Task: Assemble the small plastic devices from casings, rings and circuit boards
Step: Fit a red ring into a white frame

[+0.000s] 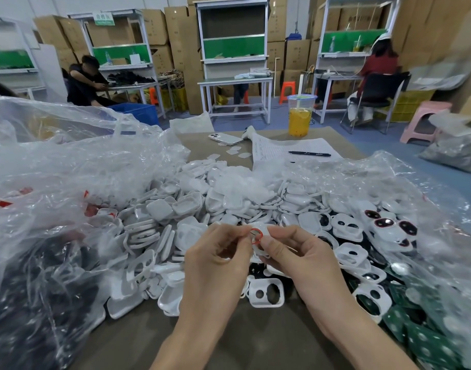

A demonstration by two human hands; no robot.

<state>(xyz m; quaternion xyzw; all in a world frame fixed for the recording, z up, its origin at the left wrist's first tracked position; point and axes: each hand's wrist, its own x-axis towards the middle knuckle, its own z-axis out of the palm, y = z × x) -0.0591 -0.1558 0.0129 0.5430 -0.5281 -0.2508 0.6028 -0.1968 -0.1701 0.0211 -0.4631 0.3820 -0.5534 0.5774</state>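
Note:
My left hand point(221, 256) pinches a small red ring point(256, 236) between thumb and fingertips. My right hand point(295, 256) grips a white plastic casing point(261, 227) right behind the ring; most of the casing is hidden by my fingers. A big heap of white casings point(191, 206) covers the table beyond my hands. One white frame with two holes point(266, 292) lies just below them. Assembled pieces with red-rimmed dark lenses point(386, 225) sit at the right. Green circuit boards point(421, 340) lie at the lower right.
Crumpled clear plastic bags point(55, 182) flank the heap on the left and right. Further back on the table are a phone point(225, 138), a written sheet with a pen point(309, 153) and a cup of yellow drink point(299, 116). Two people sit at benches behind.

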